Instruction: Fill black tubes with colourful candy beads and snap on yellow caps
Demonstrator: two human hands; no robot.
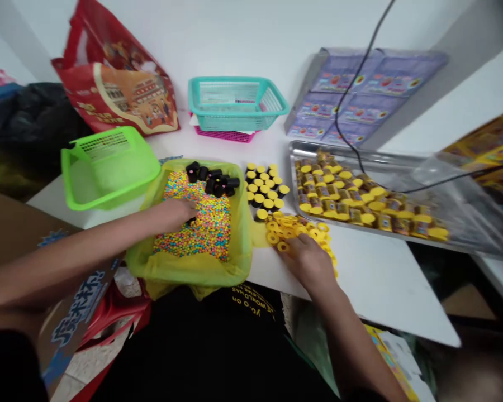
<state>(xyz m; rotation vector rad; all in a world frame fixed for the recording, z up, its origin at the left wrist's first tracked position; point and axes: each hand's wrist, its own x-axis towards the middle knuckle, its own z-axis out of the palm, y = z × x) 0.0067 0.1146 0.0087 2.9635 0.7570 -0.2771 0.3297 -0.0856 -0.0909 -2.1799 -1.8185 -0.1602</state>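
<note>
My left hand (176, 215) reaches into a yellow-lined basket (243, 240), its fingers closed around a small black cup (191, 220), most of which is hidden. Tiny multicoloured beads (212, 226) fill the basket and surround that hand. Several black cups (214, 181) lie on the beads at the far side. My right hand (309, 258) is down at a heap of yellow ring-shaped caps (287, 226), fingers bent together; what is between the fingertips is hidden. Beyond the heap stand black cups with yellow tops (265, 190), grouped upright on the table.
A metal tray (461, 195) at the right holds many yellow-topped wrapped cups (343, 192). A green basket (109, 167), a red bag (121, 89) and a teal basket (237, 114) stand at the left and back. Purple boxes (352, 95) lean behind the tray; a black cable (337, 111) hangs across it.
</note>
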